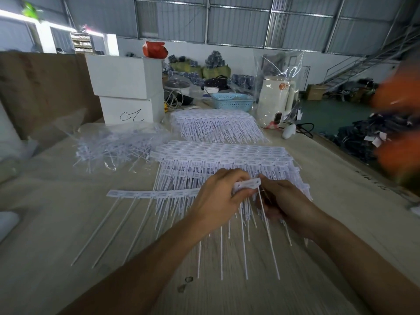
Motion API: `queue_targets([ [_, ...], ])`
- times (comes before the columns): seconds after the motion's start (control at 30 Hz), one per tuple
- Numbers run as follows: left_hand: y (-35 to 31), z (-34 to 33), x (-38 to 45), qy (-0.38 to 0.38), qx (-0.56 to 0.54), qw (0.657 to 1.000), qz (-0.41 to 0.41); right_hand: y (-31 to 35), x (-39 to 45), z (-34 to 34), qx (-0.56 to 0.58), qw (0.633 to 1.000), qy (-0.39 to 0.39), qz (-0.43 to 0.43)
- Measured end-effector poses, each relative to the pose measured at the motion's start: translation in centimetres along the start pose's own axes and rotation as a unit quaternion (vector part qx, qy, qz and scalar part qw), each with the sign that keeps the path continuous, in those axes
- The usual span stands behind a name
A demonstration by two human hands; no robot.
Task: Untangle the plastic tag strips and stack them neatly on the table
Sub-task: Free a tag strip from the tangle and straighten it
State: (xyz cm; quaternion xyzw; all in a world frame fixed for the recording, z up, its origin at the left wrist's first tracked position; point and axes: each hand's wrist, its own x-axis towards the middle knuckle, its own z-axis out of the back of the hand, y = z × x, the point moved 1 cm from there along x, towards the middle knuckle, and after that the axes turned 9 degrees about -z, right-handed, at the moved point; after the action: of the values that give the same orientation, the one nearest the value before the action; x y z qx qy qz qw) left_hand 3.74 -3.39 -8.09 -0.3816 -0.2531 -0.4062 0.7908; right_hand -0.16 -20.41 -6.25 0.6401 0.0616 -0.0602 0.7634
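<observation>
Strip in hand [246, 185] — a white band of tags with long thin tails hanging from it, held up just over the near stack [218, 155] at the middle of the counter [56, 223]. The band runs out leftward past the stack's edge, and its free tails lie splayed on the bare wood there.

Left hand [218, 196]: fingers curled over the band's top edge, gripping it from above. Right hand [280, 201]: fingers curled at the band's right end, apparently pinching one tail; the exact contact is hidden behind the fingers. Judged reason for the hold — one hand steadies the band while the other frees a caught tail, so the strip can lie flat on the pile.

The near stack is laid with bands aligned at the far side and tails all pointing toward the person, presumably so strips nest without re-snagging. A second finished stack [216, 123] sits behind it, laid the same way.

Loose pile [113, 144] at left, still jumbled, partly under clear plastic — likely the supply. White boxes [127, 87] stand behind it.
</observation>
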Motion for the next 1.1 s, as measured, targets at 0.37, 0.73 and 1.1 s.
queue_targets([
  [0.37,-1.0,0.8,0.6,-0.056,-0.027,0.997,-0.046,1.2,-0.9,0.3,-0.053,0.995,-0.008,0.083],
  [0.73,0.0,1.6,0.2,-0.005,0.098,0.992,-0.083,0.6,-0.6,-0.3,-0.026,0.996,-0.009,0.082],
  [1.1,1.1,1.6,0.4,0.018,-0.057,0.998,0.000,0.9,-1.0,-0.4,-0.154,0.971,-0.055,0.176],
])
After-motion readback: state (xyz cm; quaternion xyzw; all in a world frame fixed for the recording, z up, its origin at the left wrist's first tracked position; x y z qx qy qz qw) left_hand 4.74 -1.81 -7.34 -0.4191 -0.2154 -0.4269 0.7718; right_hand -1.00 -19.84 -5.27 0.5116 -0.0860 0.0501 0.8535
